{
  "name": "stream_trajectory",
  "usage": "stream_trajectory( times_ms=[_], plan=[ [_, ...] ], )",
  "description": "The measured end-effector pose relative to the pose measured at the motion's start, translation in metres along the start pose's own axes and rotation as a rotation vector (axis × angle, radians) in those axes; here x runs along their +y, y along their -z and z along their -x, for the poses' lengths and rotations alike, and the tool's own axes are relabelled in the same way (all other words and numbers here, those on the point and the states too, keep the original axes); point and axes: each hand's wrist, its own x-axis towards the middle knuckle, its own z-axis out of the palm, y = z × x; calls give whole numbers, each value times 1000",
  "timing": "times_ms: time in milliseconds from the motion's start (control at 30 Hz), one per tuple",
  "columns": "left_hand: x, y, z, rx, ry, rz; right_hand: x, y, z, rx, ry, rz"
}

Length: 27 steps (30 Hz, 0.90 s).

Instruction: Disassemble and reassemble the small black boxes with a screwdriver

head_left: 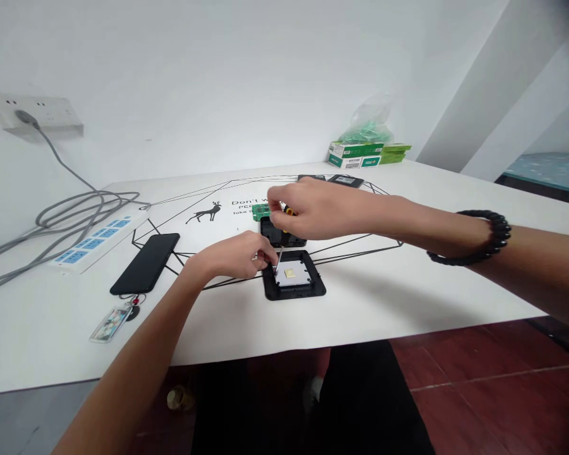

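A black square housing lies on the white table, with a white plate inside it that bears a small pale yellow square. My right hand is closed around the yellow-and-black handle of a screwdriver, whose shaft points down to the left side of the plate. At the housing's upper left edge, the fingers of my left hand are bent close together by the screwdriver's tip; what they hold, if anything, is hidden. Behind sit a black cover and a green circuit board, both partly covered by my right hand.
A black phone with a keychain lies at the left, near a power strip and looped grey cables. Two dark flat drives and green-white boxes stand towards the back.
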Motion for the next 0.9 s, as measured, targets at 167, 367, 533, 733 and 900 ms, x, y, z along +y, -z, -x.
stream_trajectory(
  times_ms=[167, 367, 533, 733, 900],
  plan=[
    [-2, -1, -2, 0, -62, -30, 3, 1, 0, -12, -26, -3],
    [-2, -2, -2, -28, -79, -21, 6, -2, 2, 18, -31, -33],
    [0, -1, -1, -40, -11, -3, 6, -1, 3, -7, -9, -44],
    [2, 1, 0, -24, 6, -10, 2, 2, 3, -12, -19, -44],
    [2, 0, -1, -19, -55, -5, 4, 2, 1, -11, -47, -44]
  ],
)
